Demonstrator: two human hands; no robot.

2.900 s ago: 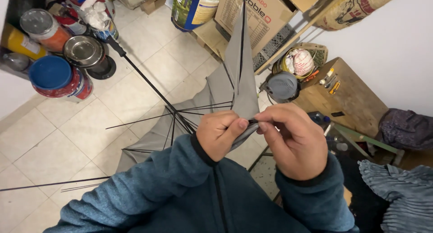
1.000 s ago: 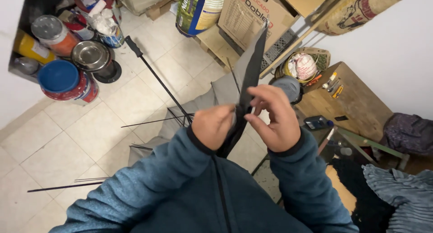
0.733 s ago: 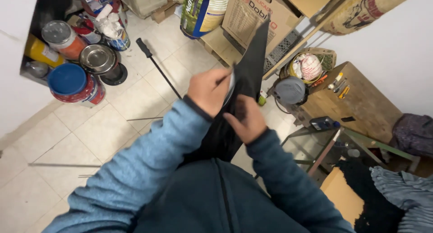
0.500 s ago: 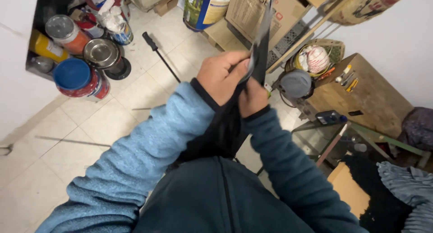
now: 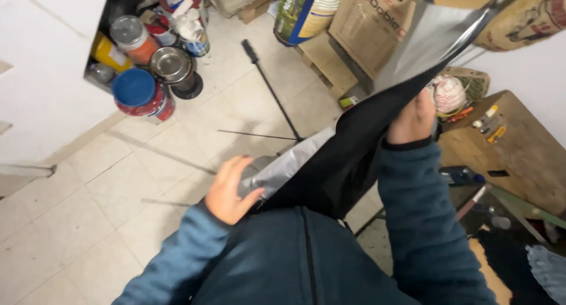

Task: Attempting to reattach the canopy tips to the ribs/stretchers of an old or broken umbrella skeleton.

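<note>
An umbrella with grey and black canopy fabric (image 5: 354,157) is stretched between my hands above the tiled floor. My left hand (image 5: 231,190) grips the lower edge of the fabric near my chest. My right hand (image 5: 414,117) is raised and holds the fabric higher up, where a silver panel (image 5: 430,39) rises toward the top edge. The umbrella's thin black shaft and handle (image 5: 265,81) point away across the floor, and bare metal ribs (image 5: 253,135) stick out to the left.
Several paint cans (image 5: 141,92) stand under a white shelf at the upper left. Cardboard boxes and a sack (image 5: 365,22) sit on a wooden pallet at the back. A wooden bench with small tools (image 5: 513,146) is on the right.
My hands were together at the fabric's edge and have now spread apart: the left has dropped toward my chest, the right has lifted, and the canopy is pulled taut between them.
</note>
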